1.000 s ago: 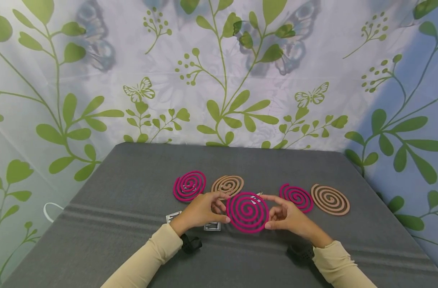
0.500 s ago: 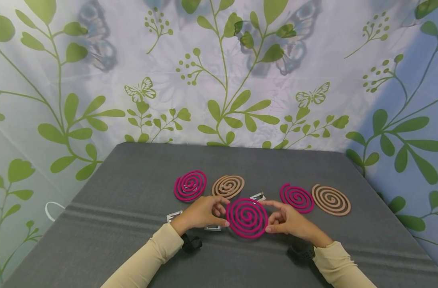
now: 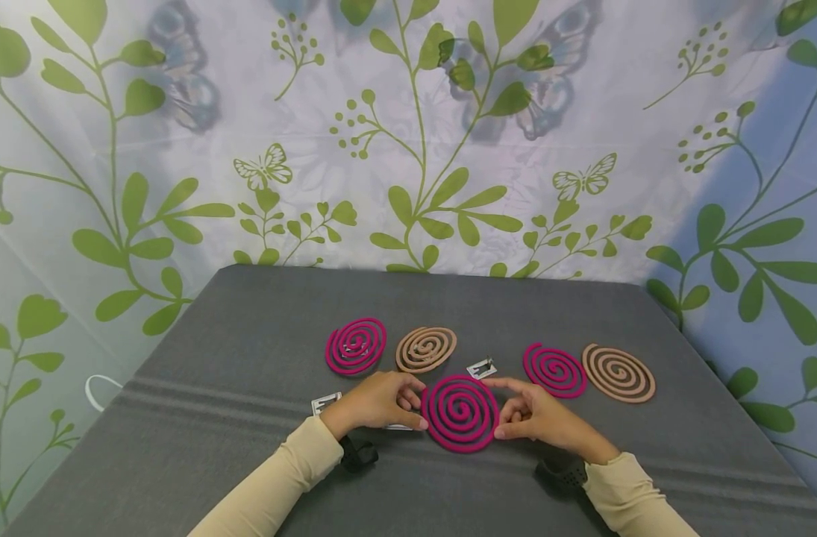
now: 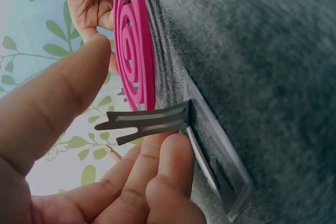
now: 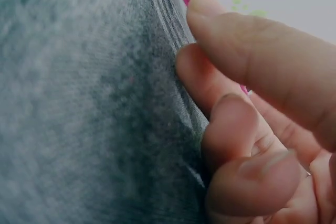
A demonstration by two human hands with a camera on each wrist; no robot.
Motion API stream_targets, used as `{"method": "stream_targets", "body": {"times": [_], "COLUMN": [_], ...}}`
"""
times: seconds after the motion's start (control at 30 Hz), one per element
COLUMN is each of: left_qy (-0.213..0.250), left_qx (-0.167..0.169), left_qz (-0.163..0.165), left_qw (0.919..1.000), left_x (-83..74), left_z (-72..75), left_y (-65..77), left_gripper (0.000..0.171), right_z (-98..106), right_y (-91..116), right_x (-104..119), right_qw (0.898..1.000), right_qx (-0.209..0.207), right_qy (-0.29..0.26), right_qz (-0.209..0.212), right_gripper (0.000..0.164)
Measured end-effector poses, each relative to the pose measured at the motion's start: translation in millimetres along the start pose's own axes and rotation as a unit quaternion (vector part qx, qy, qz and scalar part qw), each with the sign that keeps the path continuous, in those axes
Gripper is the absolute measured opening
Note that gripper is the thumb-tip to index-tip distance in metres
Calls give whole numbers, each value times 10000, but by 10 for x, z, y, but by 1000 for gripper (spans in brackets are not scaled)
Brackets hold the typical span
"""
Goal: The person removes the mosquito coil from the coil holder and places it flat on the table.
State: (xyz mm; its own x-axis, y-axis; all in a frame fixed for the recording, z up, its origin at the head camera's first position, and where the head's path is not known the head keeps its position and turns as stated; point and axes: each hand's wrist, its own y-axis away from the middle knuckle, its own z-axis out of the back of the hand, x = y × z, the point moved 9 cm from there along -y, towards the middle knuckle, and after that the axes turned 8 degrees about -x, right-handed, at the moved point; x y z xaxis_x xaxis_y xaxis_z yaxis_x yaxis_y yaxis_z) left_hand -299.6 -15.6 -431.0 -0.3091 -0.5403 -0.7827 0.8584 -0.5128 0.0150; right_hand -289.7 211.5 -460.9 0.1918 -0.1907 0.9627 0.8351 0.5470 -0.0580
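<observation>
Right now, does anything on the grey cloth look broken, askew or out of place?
Nothing looks damaged. One metal stand has its prong bent upright beside the pink coil that both hands hold; the other coils lie flat and whole.

three pink coils point(image 3: 460, 412), two brown coils point(image 3: 425, 348), perhaps three stands point(image 3: 482, 368)

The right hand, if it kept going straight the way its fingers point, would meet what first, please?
Probably the pink coil that the right hand already pinches at its edge; beyond it lies the left hand.
</observation>
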Motion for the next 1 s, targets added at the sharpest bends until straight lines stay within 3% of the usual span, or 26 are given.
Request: {"method": "stream_targets", "body": {"times": [1.0], "left_qy": [-36], "left_qx": [250], "left_qz": [78], "left_qw": [9997], "left_x": [22], "left_z": [-14], "left_y": [13], "left_gripper": [60], "right_z": [51], "right_y": [5], "right_x": [-38], "right_qw": [9981], "right_qx": [-299], "right_qy": [480], "right_qz": [-255], "right_gripper": [72]}}
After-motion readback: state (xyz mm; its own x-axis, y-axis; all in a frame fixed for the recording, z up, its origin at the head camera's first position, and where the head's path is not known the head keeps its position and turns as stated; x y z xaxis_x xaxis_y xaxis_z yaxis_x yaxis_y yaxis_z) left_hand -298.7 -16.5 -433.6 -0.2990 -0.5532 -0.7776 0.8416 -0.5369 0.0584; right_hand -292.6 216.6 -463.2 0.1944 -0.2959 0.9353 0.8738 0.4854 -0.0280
